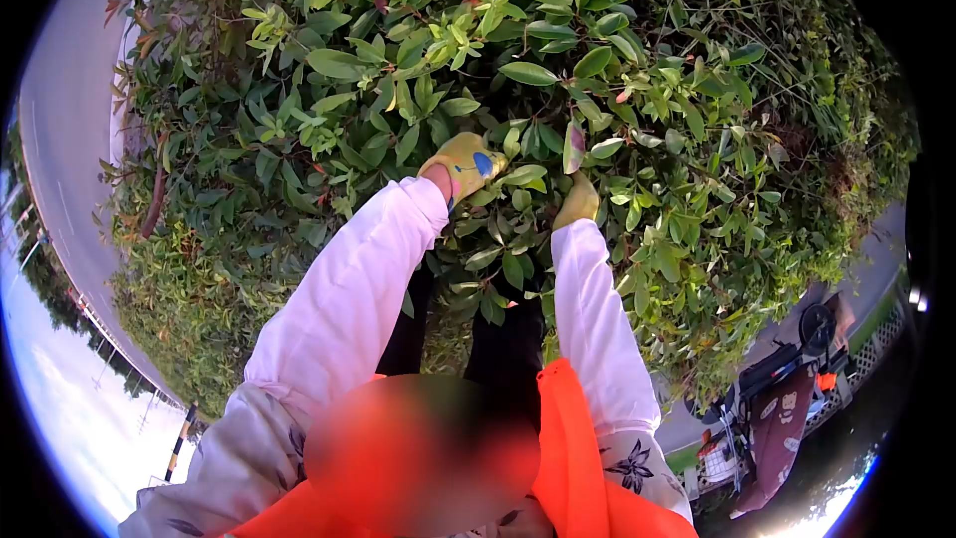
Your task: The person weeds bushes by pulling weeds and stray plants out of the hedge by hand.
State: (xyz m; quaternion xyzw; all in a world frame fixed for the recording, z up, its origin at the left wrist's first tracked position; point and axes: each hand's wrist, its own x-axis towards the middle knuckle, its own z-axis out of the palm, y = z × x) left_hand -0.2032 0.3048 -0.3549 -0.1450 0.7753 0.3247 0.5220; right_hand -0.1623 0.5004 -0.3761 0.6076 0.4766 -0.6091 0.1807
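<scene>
Both my hands wear yellow gloves and reach into a dense green bush [339,65]. My left hand [466,165], with a blue patch on the back of its glove, lies among the leaves near the centre; its fingertips are hidden by foliage. A little to the right, my right hand [578,201] is partly covered by leaves, and its fingers do not show. Beside it stands a reddish-purple leaf [574,147]. What either hand holds, if anything, is hidden.
A paved road [75,120] runs along the left. At the lower right stands a parked two-wheeler [777,369] with a dark red cover [777,433] and a white basket [717,460], near a lattice fence. An orange vest [568,438] hangs at my front.
</scene>
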